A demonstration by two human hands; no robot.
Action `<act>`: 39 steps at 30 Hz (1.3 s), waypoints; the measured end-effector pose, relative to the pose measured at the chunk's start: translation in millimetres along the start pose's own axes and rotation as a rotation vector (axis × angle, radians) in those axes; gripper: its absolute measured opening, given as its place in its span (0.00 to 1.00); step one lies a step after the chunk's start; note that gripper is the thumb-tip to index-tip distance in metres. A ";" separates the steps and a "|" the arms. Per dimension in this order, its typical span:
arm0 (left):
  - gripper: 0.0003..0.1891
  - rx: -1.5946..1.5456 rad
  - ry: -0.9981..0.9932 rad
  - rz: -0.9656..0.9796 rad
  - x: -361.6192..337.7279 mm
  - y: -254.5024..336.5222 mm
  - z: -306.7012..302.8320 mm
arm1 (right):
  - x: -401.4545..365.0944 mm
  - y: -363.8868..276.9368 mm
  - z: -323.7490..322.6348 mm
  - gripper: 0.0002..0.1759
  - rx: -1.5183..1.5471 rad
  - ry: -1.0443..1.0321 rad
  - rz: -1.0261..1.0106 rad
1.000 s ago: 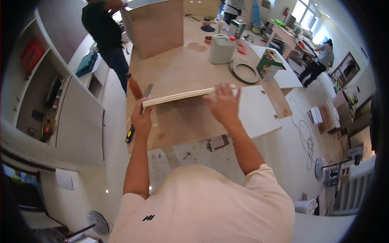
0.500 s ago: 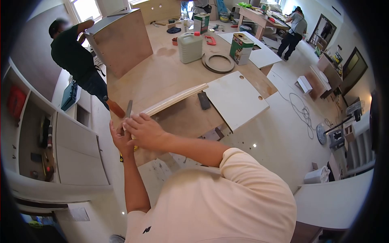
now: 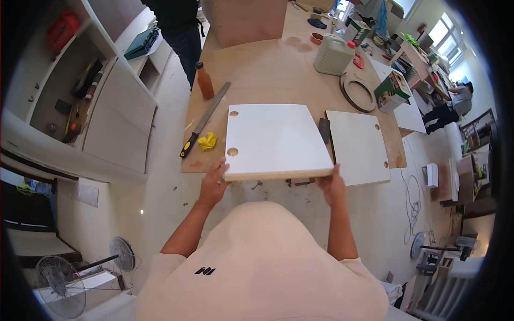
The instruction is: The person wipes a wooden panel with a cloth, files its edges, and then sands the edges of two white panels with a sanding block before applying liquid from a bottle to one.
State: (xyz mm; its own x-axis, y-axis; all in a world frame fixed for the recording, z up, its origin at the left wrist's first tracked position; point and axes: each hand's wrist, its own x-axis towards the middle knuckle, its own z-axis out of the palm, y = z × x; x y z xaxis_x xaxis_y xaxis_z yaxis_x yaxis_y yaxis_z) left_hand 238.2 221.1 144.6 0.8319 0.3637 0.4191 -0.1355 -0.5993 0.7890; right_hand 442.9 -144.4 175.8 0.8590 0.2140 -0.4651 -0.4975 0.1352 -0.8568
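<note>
A white panel (image 3: 276,136) with two round holes near its left edge lies flat over the workbench's near side. My left hand (image 3: 214,182) grips its near left corner, and my right hand (image 3: 333,186) holds the near right corner. Left of the panel are a long file with a black and yellow handle (image 3: 190,143) and a crumpled yellow cloth (image 3: 208,141). To the right lies a second white panel (image 3: 360,147) with two holes, a dark block (image 3: 324,130) between the two panels.
On the wooden workbench (image 3: 257,75) stand an orange bottle (image 3: 204,83), a jerrycan (image 3: 334,55), a metal tin (image 3: 392,92), a tape roll (image 3: 357,95) and a large wooden box (image 3: 243,21). One person (image 3: 179,32) stands beyond the bench, another (image 3: 452,107) at far right.
The panel edge once seen narrow and slanted now shows its white face flat. My hands, together at the left before, are apart on its near corners. The view has turned left and downward.
</note>
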 end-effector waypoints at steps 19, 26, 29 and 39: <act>0.30 -0.194 0.220 -1.229 -90.6 -63.1 -39.3 | -11.5 52.3 208.0 0.27 -0.827 -0.268 -0.947; 0.42 -1.378 0.677 -0.624 -57.4 27.0 -127.2 | -131.3 113.0 396.9 0.37 -0.882 -1.479 -1.499; 0.46 -1.512 0.365 0.004 -92.7 70.4 -227.1 | -108.9 155.0 431.6 0.42 -0.988 -1.403 -1.174; 0.25 0.476 0.085 -0.853 -185.1 -96.1 -161.9 | -100.7 151.7 481.3 0.37 -0.264 -1.231 0.350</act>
State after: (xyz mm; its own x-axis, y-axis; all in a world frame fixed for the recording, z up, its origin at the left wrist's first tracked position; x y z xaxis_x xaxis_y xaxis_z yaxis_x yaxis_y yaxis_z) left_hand 10.2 326.8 64.0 0.5060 0.8472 -0.1618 0.7399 -0.3300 0.5862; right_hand 223.0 320.2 199.8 -0.0533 0.9576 -0.2833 -0.5116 -0.2698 -0.8158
